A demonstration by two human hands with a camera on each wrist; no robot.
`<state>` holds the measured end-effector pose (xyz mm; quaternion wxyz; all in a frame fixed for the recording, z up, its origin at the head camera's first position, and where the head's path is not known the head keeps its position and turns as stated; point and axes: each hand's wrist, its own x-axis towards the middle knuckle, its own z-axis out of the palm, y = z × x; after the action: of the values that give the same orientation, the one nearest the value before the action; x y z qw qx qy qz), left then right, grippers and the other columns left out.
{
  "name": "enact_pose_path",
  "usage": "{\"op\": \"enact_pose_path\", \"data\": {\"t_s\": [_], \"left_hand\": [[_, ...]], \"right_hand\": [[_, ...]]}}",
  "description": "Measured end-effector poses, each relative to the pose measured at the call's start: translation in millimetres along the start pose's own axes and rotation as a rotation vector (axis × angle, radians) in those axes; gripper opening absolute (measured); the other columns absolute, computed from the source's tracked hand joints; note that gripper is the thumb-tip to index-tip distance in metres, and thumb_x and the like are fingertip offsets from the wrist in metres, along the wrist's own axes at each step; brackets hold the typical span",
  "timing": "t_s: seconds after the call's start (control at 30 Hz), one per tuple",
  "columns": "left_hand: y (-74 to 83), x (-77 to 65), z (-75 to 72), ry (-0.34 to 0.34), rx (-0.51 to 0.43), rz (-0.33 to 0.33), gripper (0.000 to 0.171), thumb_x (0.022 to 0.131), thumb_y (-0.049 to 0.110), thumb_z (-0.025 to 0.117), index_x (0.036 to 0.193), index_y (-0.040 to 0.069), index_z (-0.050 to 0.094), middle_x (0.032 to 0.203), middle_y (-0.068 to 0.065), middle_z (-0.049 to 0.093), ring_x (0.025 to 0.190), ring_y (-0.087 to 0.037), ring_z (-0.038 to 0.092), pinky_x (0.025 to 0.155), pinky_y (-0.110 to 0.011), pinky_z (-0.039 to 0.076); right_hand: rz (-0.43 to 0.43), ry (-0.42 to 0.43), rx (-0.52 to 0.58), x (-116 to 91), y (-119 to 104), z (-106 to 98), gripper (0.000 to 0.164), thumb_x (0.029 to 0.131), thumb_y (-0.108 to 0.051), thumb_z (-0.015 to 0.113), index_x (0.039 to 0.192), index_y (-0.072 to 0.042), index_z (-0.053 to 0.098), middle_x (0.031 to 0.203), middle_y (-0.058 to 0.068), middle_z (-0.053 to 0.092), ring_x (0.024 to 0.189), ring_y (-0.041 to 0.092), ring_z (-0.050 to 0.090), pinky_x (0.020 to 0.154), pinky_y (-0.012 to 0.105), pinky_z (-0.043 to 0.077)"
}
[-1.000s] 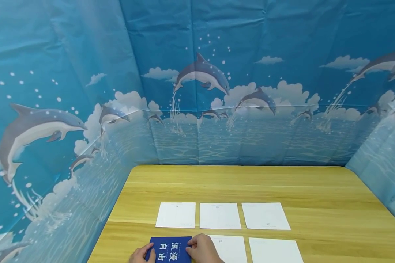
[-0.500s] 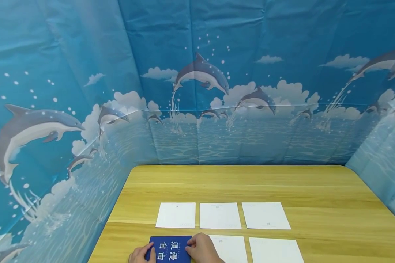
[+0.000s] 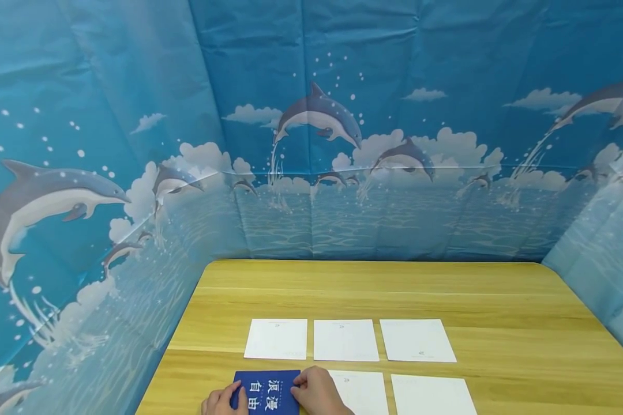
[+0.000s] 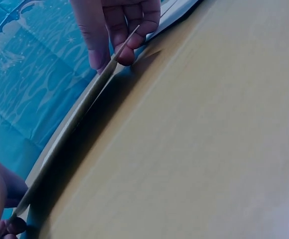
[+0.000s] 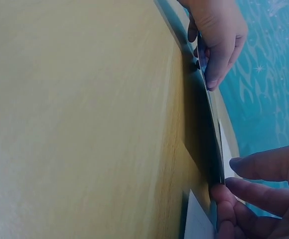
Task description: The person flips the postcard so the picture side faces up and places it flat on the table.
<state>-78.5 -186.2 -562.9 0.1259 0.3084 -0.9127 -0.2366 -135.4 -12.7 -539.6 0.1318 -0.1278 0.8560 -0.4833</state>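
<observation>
A thin blue card [image 3: 259,397] with large white Chinese characters is held between both hands at the table's near edge. My left hand [image 3: 219,402] pinches its left side, thumb on the face. At the right edge, my right hand [image 3: 319,392] pinches it between thumb and fingers. The left wrist view shows the card [image 4: 74,122] nearly edge-on, lifted at a tilt above its shadow on the table. In the right wrist view the card [image 5: 212,122] also appears edge-on, fingers behind it. Its lower part is cut off in the head view.
Three white cards [image 3: 276,339] lie in a row on the wooden table [image 3: 394,288]. Nearer lie two more, one partly behind my right hand [image 3: 360,395] and one to its right [image 3: 433,396]. A dolphin-printed blue curtain [image 3: 374,225] surrounds the table's back and sides.
</observation>
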Motion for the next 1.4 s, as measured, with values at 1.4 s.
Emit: {"op": "enact_pose_path", "data": {"t_s": [1.4], "left_hand": [[-2.2,3.1,-8.9,0.046,0.019,-0.033,0.017,0.073,0.017,0.067,0.082,0.004,0.072,0.07,-0.009,0.047,0.075,-0.03,0.039,0.067,-0.045,0.027]], "right_hand": [[0.024,-0.005,-0.067,-4.7,-13.8,5.9,0.034,0.087,-0.026,0.06,0.057,-0.009,0.063,0.046,-0.006,0.042,0.044,0.01,0.038,0.042,0.023,0.027]]}}
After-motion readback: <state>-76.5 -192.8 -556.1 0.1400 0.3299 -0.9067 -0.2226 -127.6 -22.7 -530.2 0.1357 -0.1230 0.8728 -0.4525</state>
